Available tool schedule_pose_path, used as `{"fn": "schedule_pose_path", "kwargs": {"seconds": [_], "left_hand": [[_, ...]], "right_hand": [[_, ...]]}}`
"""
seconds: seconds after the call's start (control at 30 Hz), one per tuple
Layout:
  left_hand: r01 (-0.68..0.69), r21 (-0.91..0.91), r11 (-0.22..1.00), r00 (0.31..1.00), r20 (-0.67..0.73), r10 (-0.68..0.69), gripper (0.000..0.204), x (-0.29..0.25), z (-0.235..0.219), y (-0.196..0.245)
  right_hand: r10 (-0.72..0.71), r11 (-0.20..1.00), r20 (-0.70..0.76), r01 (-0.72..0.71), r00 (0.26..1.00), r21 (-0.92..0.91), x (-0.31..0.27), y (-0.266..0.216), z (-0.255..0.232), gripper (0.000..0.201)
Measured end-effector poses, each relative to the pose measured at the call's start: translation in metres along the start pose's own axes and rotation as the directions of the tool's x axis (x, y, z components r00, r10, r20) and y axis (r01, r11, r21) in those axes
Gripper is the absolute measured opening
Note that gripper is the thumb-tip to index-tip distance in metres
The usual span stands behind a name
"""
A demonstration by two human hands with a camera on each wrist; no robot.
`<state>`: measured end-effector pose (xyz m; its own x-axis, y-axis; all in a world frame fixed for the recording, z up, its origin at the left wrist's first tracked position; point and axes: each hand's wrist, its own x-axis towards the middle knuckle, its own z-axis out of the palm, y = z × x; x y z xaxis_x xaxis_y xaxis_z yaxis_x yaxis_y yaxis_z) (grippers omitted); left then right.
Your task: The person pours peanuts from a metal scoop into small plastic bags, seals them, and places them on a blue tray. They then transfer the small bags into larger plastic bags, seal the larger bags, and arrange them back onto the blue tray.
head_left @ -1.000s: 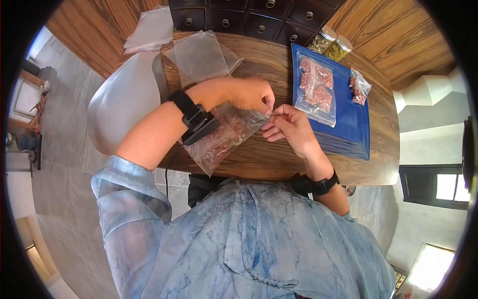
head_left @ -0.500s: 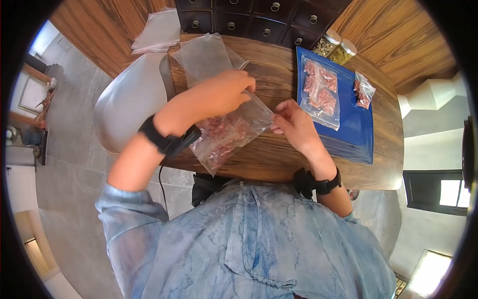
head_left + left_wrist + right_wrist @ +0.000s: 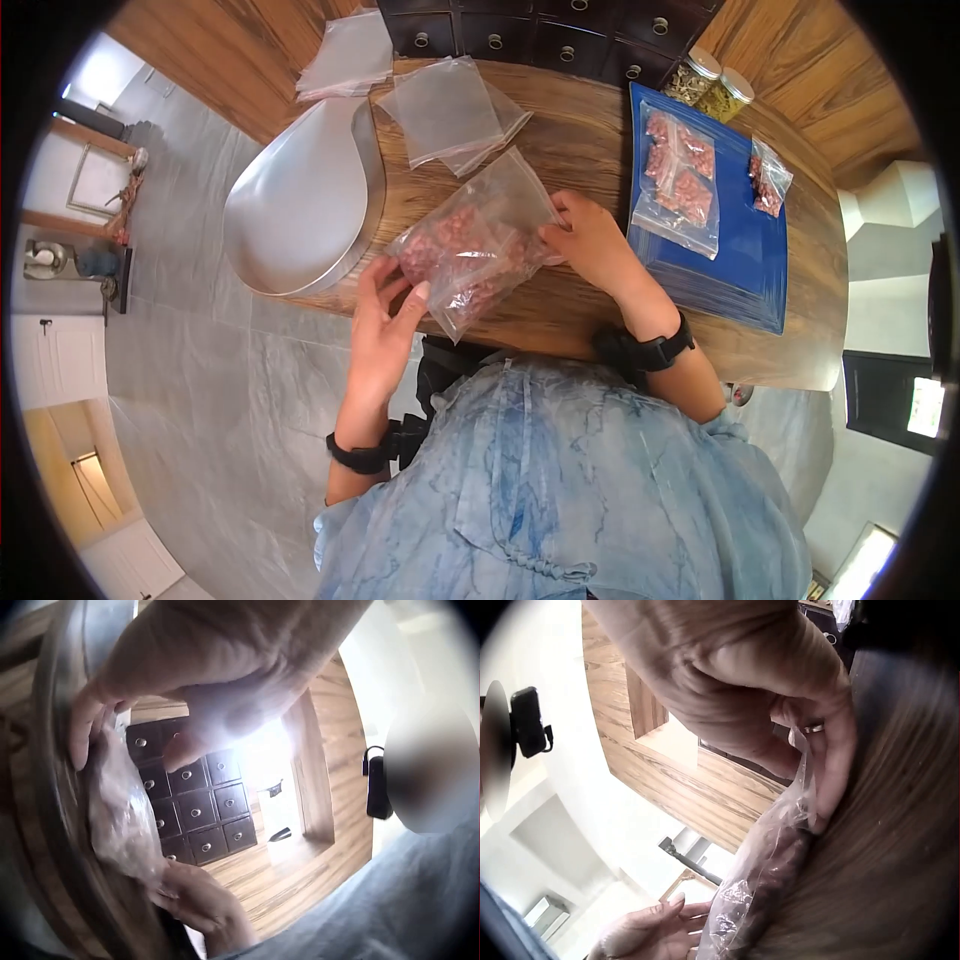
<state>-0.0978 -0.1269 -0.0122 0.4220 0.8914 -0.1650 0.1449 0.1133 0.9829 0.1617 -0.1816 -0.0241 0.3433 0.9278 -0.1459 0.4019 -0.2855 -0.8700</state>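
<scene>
A clear zip bag (image 3: 475, 245) with small bags of pinkish-red pieces inside lies slanted over the front of the wooden table. My right hand (image 3: 597, 250) pinches its right edge between thumb and fingers; the right wrist view shows the plastic (image 3: 802, 776) between them. At the bag's lower left, my left hand (image 3: 385, 325) touches the side with spread fingers, its thumb held apart. In the right wrist view that left hand (image 3: 656, 930) looks loosely extended beside the bag.
Flat clear bags (image 3: 450, 115) lie behind, beside a silvery curved tray (image 3: 295, 205). Another bag stack (image 3: 350, 55) is farther back. On the right, a blue slab (image 3: 740, 255) bears filled bags (image 3: 685, 180), near two lidded jars (image 3: 725, 95). Dark drawers (image 3: 530, 40) stand at the back.
My left hand has left the bag's top edge and come down to its lower left side. The bag now shows more fully. My right hand stays at the right edge.
</scene>
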Motion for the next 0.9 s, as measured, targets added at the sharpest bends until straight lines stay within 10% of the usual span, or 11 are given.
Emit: {"fn": "schedule_pose_path", "kwargs": {"seconds": [0.2,0.3,0.47,0.8,0.9], "left_hand": [[0.199,-0.409,0.891,0.975,-0.009,-0.222,0.049,0.018,0.008,-0.003],[0.295,-0.396,0.87,0.95,0.22,-0.222,0.051,0.026,0.012,0.004],[0.095,-0.176,0.98,0.985,0.16,-0.067,0.038,0.019,0.035,0.004],[0.018,-0.457,0.889,0.975,0.206,0.087,0.042,0.003,0.045,0.068],[0.407,-0.499,0.765,0.875,0.452,-0.171,0.043,0.012,0.046,0.068]], "right_hand": [[0.204,0.938,0.139,-0.235,0.969,0.255,-0.007,-0.021,0.0,0.031],[0.138,0.972,0.167,-0.166,0.976,0.166,-0.007,-0.014,0.001,0.033],[-0.027,0.955,0.104,-0.005,0.994,0.296,-0.023,-0.003,0.005,0.03],[-0.124,0.426,0.232,-0.16,0.965,0.891,-0.055,-0.024,-0.031,0.04],[-0.114,0.31,0.311,-0.264,0.943,0.913,-0.065,-0.037,-0.041,0.052]]}}
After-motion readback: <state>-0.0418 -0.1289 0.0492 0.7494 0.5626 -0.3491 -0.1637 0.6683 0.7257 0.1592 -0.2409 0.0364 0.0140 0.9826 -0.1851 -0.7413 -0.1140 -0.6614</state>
